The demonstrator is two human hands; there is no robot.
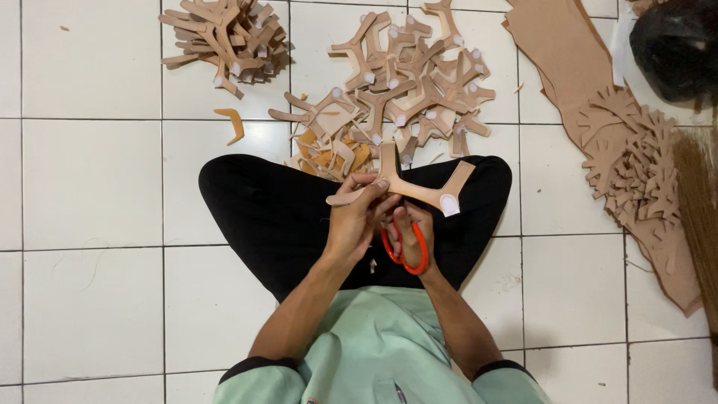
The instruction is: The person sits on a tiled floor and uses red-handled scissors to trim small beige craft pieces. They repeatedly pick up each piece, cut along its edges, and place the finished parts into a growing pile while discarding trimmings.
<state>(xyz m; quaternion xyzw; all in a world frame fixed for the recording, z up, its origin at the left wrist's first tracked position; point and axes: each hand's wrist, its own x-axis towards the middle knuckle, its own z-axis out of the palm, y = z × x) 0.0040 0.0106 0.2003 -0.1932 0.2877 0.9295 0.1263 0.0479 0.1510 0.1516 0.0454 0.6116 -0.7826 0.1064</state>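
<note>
My left hand (357, 217) grips a tan, Y-shaped strap piece (426, 188) with a white round tip, holding it over my crossed legs in black trousers (262, 217). My right hand (415, 228) has its fingers through the handles of red-orange scissors (406, 251), just below the strap piece. The scissor blades are hidden behind my hands and the piece.
A big heap of similar tan strap pieces (404, 82) lies on the white tiled floor ahead, a smaller heap (224, 34) at the far left, one loose curved offcut (233, 123) between. Cut tan sheet scraps (636, 157) lie at right, beside a black bag (677, 45) and a broom (699, 217).
</note>
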